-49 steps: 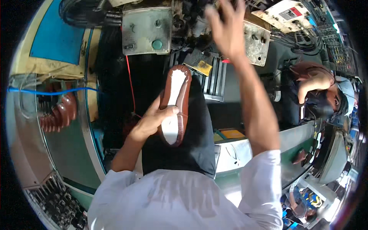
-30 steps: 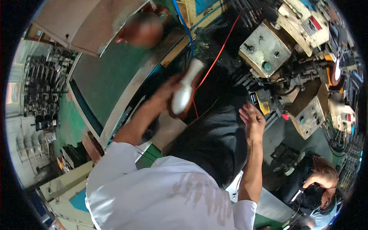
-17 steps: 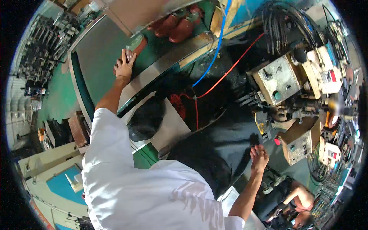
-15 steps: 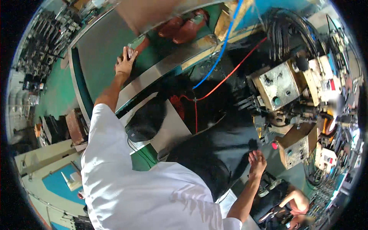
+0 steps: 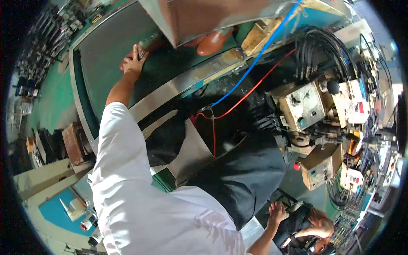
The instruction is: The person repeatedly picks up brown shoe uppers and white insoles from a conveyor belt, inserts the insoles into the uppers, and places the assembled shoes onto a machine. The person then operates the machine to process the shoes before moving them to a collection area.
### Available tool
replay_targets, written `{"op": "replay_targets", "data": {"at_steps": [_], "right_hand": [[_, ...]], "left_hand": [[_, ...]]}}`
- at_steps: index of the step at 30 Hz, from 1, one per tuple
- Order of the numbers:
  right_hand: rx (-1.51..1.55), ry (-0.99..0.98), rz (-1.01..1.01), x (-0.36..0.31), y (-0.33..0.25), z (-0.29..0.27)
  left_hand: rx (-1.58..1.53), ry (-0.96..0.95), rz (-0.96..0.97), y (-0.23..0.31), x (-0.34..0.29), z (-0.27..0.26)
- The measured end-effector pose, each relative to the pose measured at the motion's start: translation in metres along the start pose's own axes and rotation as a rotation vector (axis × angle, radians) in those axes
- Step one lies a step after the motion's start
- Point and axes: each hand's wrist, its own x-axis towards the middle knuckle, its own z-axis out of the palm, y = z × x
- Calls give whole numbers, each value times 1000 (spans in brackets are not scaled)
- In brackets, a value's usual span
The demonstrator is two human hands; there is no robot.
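Observation:
With my left arm stretched out, my left hand lies over a reddish-brown shoe, fingers wrapped round its top. The shoe rests on a dark green conveyor belt at the upper left, and my hand hides its middle. More shoes of the same colour sit farther right on the belt, partly behind a brown metal hood. Down at the lower right, away from the belt, hangs my right hand. Its fingers are loosely bent, and I see nothing in them.
A metal rail edges the belt. Blue and red hoses cross to its right. Control boxes stand at the right. A co-worker sits at the lower right, close to my right hand.
The view has shifted, and the hood now covers more of the farther shoes. My left hand stays on the shoe. My right hand has dropped lower, its fingers more bent.

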Motion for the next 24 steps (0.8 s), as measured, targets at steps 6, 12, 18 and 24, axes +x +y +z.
{"op": "replay_targets", "data": {"at_steps": [6, 12, 18, 24], "right_hand": [[207, 335, 6, -82, 132, -50], [357, 871, 295, -162, 311, -114], [245, 1191, 929, -287, 435, -27], [-48, 1324, 1021, -375, 464, 0]], "left_hand": [[35, 241, 347, 62, 4, -46], [-464, 268, 1263, 320, -153, -47], [-745, -123, 1919, 485, -503, -94], [-362, -517, 2433, 506, -629, -78]]}}
